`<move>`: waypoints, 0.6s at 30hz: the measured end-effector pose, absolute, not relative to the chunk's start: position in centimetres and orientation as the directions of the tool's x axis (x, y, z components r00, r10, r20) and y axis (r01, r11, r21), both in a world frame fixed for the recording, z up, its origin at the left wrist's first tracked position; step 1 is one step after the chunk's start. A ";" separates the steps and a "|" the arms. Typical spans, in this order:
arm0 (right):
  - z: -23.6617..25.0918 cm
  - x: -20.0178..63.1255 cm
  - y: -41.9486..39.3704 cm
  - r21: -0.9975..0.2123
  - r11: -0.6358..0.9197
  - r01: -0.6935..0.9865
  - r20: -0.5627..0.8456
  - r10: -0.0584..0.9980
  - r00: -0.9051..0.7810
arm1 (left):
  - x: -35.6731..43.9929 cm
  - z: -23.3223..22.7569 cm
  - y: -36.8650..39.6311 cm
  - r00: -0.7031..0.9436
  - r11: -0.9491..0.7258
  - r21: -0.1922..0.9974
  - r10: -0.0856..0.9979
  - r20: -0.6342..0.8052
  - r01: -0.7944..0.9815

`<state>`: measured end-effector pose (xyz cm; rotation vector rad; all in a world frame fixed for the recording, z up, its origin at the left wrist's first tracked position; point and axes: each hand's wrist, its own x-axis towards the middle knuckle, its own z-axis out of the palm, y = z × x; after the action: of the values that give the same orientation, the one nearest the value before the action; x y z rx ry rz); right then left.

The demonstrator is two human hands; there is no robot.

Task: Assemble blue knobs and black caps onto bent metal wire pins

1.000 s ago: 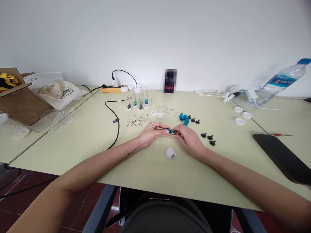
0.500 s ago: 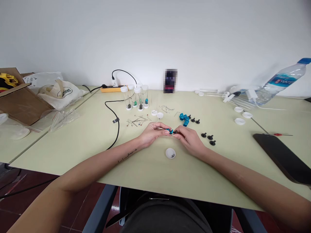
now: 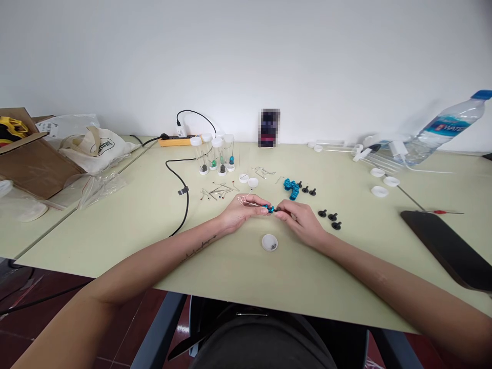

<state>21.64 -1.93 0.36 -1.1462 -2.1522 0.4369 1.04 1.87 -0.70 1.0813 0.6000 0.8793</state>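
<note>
Blue bead piece [image 3: 269, 208] is sitting between both hands just above the pale green table [image 3: 126, 225], with the left hand [image 3: 242, 211] pinching it together with thin tweezers [image 3: 249, 202] and the right hand [image 3: 302, 220] pinching its other end. A small white cap [image 3: 269, 242] is lying just in front of the hands, while 3 black pegs [image 3: 330, 219] are resting near the right hand and a blue bead cluster [image 3: 291, 187] is lying just beyond.

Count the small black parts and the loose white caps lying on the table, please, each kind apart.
Black parts: 5
White caps: 6
Total: 11
</note>
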 end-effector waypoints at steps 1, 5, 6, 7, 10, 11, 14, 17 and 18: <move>0.4 21.6 -1.9 -0.559 0.554 0.617 0.363 0.833 -0.418 | 1.1 -0.7 1.8 0.536 0.200 0.929 0.844 -0.002 -0.311; 0.3 21.6 -1.8 -0.538 0.557 0.633 0.390 0.830 -0.399 | 1.1 -0.8 1.9 0.529 0.202 0.924 0.849 0.000 -0.324; 0.2 21.6 -1.7 -0.538 0.569 0.623 0.416 0.821 -0.390 | 1.0 -0.9 2.0 0.526 0.205 0.922 0.851 -0.002 -0.329; 0.1 21.7 -1.7 -0.539 0.585 0.606 0.444 0.809 -0.386 | 1.0 -0.9 2.0 0.523 0.208 0.920 0.852 -0.004 -0.332; -0.1 21.7 -1.7 -0.539 0.611 0.579 0.473 0.789 -0.393 | 1.0 -0.8 2.0 0.530 0.217 0.920 0.848 -0.012 -0.327; 0.0 21.7 -1.7 -0.538 0.606 0.586 0.456 0.794 -0.402 | 1.0 -0.7 1.9 0.535 0.220 0.921 0.844 -0.014 -0.323; 0.2 21.7 -1.8 -0.545 0.559 0.624 0.359 0.829 -0.429 | 1.1 -0.6 1.8 0.541 0.217 0.923 0.841 -0.011 -0.319; 0.5 21.7 -1.9 -0.568 0.518 0.640 0.324 0.855 -0.405 | 1.2 -0.5 1.8 0.523 0.210 0.919 0.852 -0.005 -0.334; 0.5 21.7 -1.9 -0.582 0.508 0.635 0.339 0.861 -0.378 | 1.3 -0.6 1.8 0.513 0.207 0.916 0.859 -0.002 -0.343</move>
<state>21.67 -1.91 0.49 -1.2184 -2.1375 0.4776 1.25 1.78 -0.56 1.0483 0.5967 0.9096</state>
